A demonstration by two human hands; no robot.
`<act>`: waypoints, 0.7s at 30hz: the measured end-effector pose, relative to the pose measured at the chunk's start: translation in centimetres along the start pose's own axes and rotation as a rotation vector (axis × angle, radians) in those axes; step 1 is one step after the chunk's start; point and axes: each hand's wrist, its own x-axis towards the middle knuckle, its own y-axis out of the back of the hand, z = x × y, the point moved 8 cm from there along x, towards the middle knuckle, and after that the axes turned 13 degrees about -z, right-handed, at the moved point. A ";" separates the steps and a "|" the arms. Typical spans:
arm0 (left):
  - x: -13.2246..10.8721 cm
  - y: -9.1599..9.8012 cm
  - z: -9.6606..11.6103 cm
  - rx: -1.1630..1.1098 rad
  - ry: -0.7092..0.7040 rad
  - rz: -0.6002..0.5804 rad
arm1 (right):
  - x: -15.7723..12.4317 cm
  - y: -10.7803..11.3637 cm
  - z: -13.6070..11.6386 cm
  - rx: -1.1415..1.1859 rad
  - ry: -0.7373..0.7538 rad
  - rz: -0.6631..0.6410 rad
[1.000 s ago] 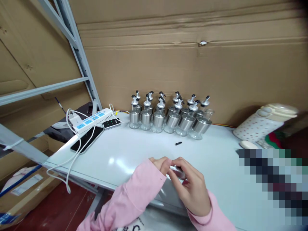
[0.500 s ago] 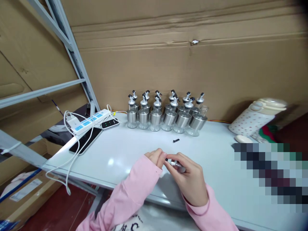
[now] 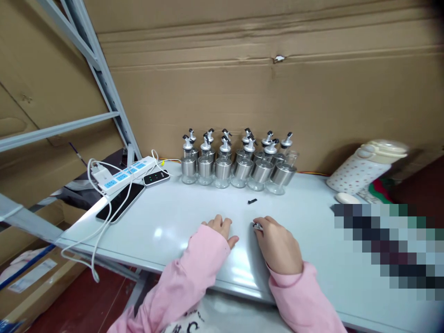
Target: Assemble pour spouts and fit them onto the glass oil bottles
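Cardboard sheeting [image 3: 243,92] fills the whole back of the view, and a white table [image 3: 180,212] runs along its foot, with a grey steel rack [image 3: 104,88] slanting up at the left. A dotted cream flask [image 3: 360,169] lies on its side at the table's right end. A cluster of glass-and-steel pourer bottles [image 3: 239,162] stands upright against the cardboard, packed close in two rows. Left of them lie a white power strip [image 3: 125,172], a dark phone [image 3: 120,202] just in front of it, and a small black box [image 3: 156,177] with green lights. Near the front edge, two hands in pink sleeves rest on the table, a little apart. The right hand [image 3: 279,243] has its fingers [image 3: 267,223] curled tight over a small metal part [image 3: 257,225], only the tip of which shows at the fingertips, low on the tabletop. The left hand [image 3: 218,227] lies knuckles up, fingers loosely bent, nothing held in them. A tiny black piece [image 3: 252,201] lies alone between the hands and the bottles.
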 end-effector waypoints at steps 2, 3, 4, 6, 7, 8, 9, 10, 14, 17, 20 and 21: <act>0.0 0.0 0.2 0.025 -0.008 -0.016 | 0.2 -0.3 0.1 0.028 0.014 0.011; 0.0 0.0 0.2 0.036 -0.015 -0.018 | 0.3 -0.5 0.2 0.049 0.023 0.020; 0.0 0.0 0.3 0.046 -0.021 -0.018 | 0.4 -0.5 0.3 0.078 0.034 0.036; -0.1 0.0 0.4 0.054 -0.030 -0.011 | 0.3 -0.1 0.5 0.173 0.070 0.110; -0.1 0.0 0.4 0.047 -0.032 -0.002 | 0.1 0.4 0.4 0.243 0.107 0.171; -0.2 0.1 0.4 0.034 -0.038 0.012 | -0.3 1.0 0.3 0.324 0.160 0.240; -0.3 0.2 0.4 0.015 -0.050 0.030 | -0.7 1.7 0.1 0.408 0.219 0.303; -0.4 0.3 0.5 -0.007 -0.070 0.051 | -1.1 2.2 -0.2 0.483 0.279 0.348; -0.9 1.1 1.2 -0.086 -0.181 0.172 | -1.9 2.4 -1.9 0.652 0.425 0.298; -1.2 1.7 1.4 -0.137 -0.227 0.280 | -2.0 1.9 -2.8 0.754 0.474 0.220; -1.7 2.5 0.8 -0.195 -0.214 0.399 | -2.3 2.2 -2.3 0.860 0.452 0.307; -1.8 2.8 0.6 -0.213 -0.211 0.438 | -2.4 2.4 -2.1 0.897 0.450 0.342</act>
